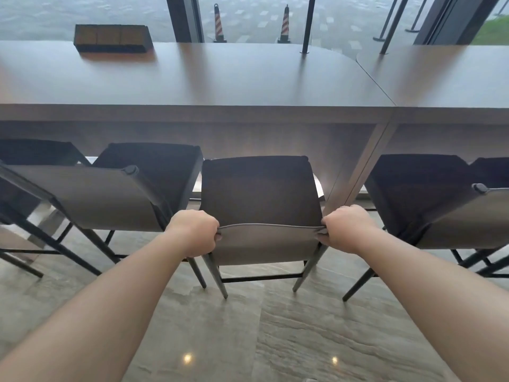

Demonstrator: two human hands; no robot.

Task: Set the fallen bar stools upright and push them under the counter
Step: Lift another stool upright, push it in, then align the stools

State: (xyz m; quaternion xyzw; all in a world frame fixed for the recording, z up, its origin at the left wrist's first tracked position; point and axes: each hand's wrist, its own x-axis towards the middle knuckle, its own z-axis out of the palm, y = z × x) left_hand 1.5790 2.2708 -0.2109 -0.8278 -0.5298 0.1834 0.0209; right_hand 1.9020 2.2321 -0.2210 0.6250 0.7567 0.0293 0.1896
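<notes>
Grey stone floor (316,321) with wavy lines lies closest, and two small lights shine on it. Two bare arms reach out over it.

Both hands hold the middle bar stool (260,194) by the top edge of its back. On one end the left hand (194,232) has its fingers curled tight around the edge. On the other end the right hand (348,228) grips it the same way, with the fingertips tucked under the rim. This stool stands up straight on its thin dark legs. Its dark seat points at the counter (192,78), and the far edge of the seat sits just below the counter's front edge.

Just beside it on the left is another stool (110,199), also standing, turned a little to the side. On the right stands one more stool (429,199), turned too. At the far left edge you can see part of another seat and a metal frame, but not what it is.

Over the stools runs the long brown counter. A dark box (113,38) with brown squares sits on its far left part. Behind it are big windows, and outside stand two striped cones (219,23).
</notes>
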